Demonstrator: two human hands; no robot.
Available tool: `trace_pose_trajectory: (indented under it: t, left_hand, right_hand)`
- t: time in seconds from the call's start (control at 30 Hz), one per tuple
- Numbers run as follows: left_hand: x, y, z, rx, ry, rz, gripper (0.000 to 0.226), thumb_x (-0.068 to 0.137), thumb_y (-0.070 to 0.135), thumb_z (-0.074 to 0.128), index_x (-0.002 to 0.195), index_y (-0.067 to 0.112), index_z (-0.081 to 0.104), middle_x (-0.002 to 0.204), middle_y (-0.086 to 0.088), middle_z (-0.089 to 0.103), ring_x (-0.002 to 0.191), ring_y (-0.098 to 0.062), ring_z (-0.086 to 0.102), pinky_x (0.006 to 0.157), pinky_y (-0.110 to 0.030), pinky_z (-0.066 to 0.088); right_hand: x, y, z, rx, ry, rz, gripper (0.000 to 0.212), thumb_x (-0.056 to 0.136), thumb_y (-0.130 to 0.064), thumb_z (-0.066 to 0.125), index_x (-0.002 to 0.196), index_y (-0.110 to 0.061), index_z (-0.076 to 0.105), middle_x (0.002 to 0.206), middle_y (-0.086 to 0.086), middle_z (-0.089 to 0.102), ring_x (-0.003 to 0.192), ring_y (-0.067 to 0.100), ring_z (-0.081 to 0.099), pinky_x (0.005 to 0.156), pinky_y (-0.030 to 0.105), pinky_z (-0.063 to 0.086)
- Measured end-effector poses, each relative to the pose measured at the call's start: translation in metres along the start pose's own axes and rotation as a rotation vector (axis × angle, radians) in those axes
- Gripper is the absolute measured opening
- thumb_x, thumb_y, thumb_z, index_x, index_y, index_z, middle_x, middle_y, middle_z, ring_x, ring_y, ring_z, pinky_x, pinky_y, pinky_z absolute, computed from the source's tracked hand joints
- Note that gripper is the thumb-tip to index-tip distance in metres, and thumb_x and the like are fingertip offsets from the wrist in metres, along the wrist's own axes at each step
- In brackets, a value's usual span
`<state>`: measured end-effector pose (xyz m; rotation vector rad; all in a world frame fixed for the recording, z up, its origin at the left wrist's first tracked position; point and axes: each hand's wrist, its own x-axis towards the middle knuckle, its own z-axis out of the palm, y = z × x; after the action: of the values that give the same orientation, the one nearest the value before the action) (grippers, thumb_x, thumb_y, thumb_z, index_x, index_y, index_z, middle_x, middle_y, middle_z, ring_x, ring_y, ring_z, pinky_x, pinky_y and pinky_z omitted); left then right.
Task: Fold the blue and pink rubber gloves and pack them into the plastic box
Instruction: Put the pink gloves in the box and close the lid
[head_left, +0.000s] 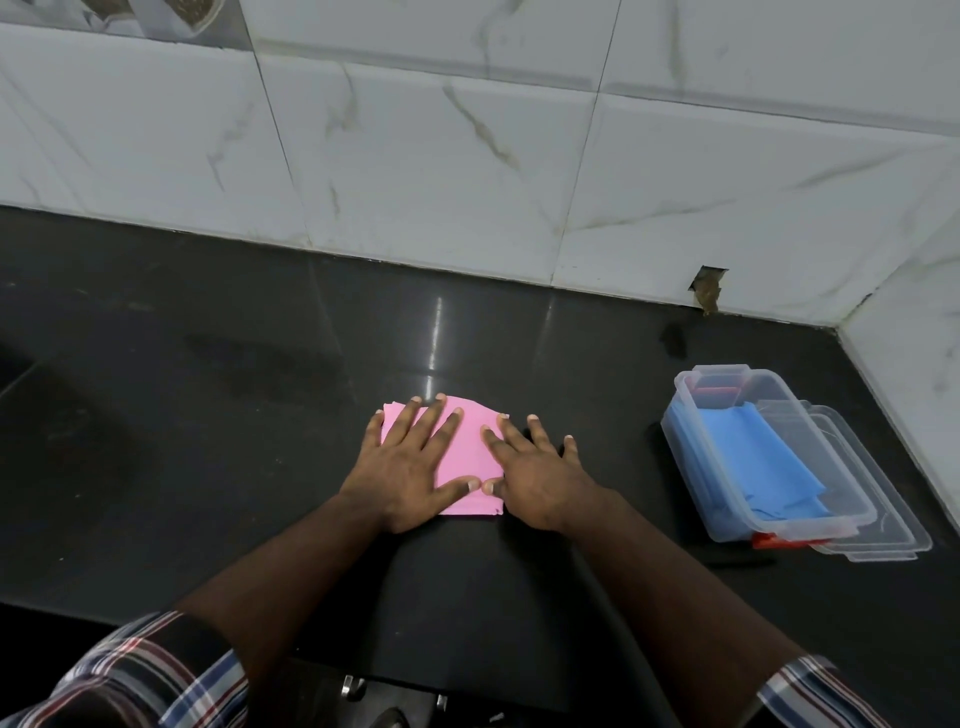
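Left hand (410, 470), right hand (535, 475) flat, fingers spread, pressing pink gloves (467, 447)

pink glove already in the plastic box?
No, the pink glove lies folded on the black counter under both flat hands, while the plastic box holds only blue glove material.

Pink glove (470, 447): folded flat into a compact squarish pad on the dark counter, center of view, edges stacked in layers at its near side. Blue glove (748, 457): folded, lying flat inside the plastic box, filling most of its floor. Plastic box (826, 525): clear, rectangular, open-topped, to the right of pink glove & well apart.
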<state>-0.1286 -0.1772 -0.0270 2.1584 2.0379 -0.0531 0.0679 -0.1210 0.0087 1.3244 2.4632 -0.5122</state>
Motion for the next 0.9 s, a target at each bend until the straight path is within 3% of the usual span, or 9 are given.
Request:
trace_pose_trajectory:
  t: [0.17,0.23,0.37,0.43,0.5,0.63,0.7,0.8,0.9]
  left_hand:
    - [0.002,0.009,-0.024,0.030,-0.139,-0.058,0.107,0.068,0.089,-0.010,0.159,0.033,-0.012,0.167,0.009,-0.019,0.154,-0.019,-0.016,0.117,-0.066,-0.009]
    - [0.005,0.017,-0.041,0.059,-0.171,-0.097,0.103,0.075,0.087,-0.003,0.160,0.030,-0.005,0.168,0.008,-0.014,0.155,-0.020,-0.014,0.114,-0.070,-0.010]
    - [0.013,0.056,-0.063,0.111,0.050,-0.032,0.073,0.097,0.064,0.034,0.157,0.024,0.023,0.167,0.004,0.018,0.156,-0.021,0.007,0.116,-0.068,0.002]
    - [0.018,0.086,-0.066,-0.134,0.189,0.038,0.061,0.096,0.048,0.050,0.150,0.022,0.041,0.157,0.002,0.043,0.148,-0.021,0.032,0.120,-0.054,0.022]
    - [0.024,0.119,-0.070,-0.518,0.184,0.065,0.048,0.096,0.035,0.056,0.141,0.019,0.054,0.141,-0.002,0.061,0.132,-0.021,0.053,0.109,-0.038,0.041]
    - [0.033,0.177,-0.076,-0.822,0.039,-0.044,0.046,0.098,0.037,0.057,0.141,0.018,0.055,0.132,0.000,0.065,0.121,-0.017,0.061,0.101,-0.025,0.043]
    - [0.041,0.203,-0.075,-0.910,-0.037,-0.087,0.053,0.096,0.043,0.060,0.143,0.019,0.052,0.128,0.003,0.066,0.118,-0.017,0.062,0.102,-0.026,0.043]
    - [0.050,0.233,-0.069,-1.064,-0.122,-0.129,0.061,0.083,0.050,0.065,0.135,0.021,0.053,0.109,0.005,0.068,0.104,-0.021,0.068,0.098,-0.047,0.054]
    - [0.053,0.253,-0.066,-1.107,-0.169,-0.138,0.016,0.089,0.041,0.065,0.094,0.037,0.051,0.103,0.004,0.065,0.100,-0.022,0.068,0.092,-0.049,0.057]
  right_hand:
    - [-0.011,-0.003,-0.001,0.062,0.121,0.003,0.068,0.100,-0.044,0.043,0.156,-0.028,0.008,0.165,-0.006,-0.005,0.152,0.025,-0.010,0.117,0.064,0.004]
    - [-0.019,0.000,-0.003,0.105,0.180,0.008,0.065,0.100,-0.038,0.045,0.156,-0.024,0.014,0.166,-0.003,0.001,0.152,0.023,-0.002,0.118,0.060,0.008]
    - [-0.042,0.011,-0.011,0.171,0.269,0.020,0.064,0.098,-0.030,0.051,0.154,-0.018,0.023,0.165,0.000,0.013,0.152,0.020,0.008,0.120,0.049,0.015]
    - [-0.053,0.021,-0.018,0.253,0.359,0.016,0.058,0.097,-0.024,0.050,0.151,-0.016,0.031,0.162,0.002,0.022,0.150,0.019,0.016,0.121,0.046,0.019]
    - [-0.066,0.037,-0.029,0.319,0.459,0.027,0.054,0.096,-0.018,0.047,0.149,-0.014,0.037,0.159,0.005,0.032,0.149,0.019,0.023,0.120,0.043,0.023]
    - [-0.096,0.087,-0.047,0.388,0.594,0.224,0.052,0.094,-0.021,0.054,0.145,-0.015,0.044,0.148,0.006,0.049,0.138,0.021,0.043,0.114,0.035,0.032]
    - [-0.114,0.115,-0.052,0.473,0.621,0.378,0.042,0.095,-0.026,0.053,0.137,-0.018,0.050,0.134,0.006,0.059,0.123,0.023,0.055,0.103,0.033,0.040]
    - [-0.133,0.156,-0.054,0.416,0.638,0.489,0.052,0.090,-0.022,0.058,0.141,-0.016,0.047,0.140,0.008,0.054,0.127,0.026,0.051,0.104,0.035,0.037]
    - [-0.147,0.184,-0.057,0.434,0.620,0.616,0.059,0.088,-0.026,0.063,0.143,-0.014,0.045,0.143,0.008,0.052,0.129,0.027,0.050,0.107,0.040,0.040]
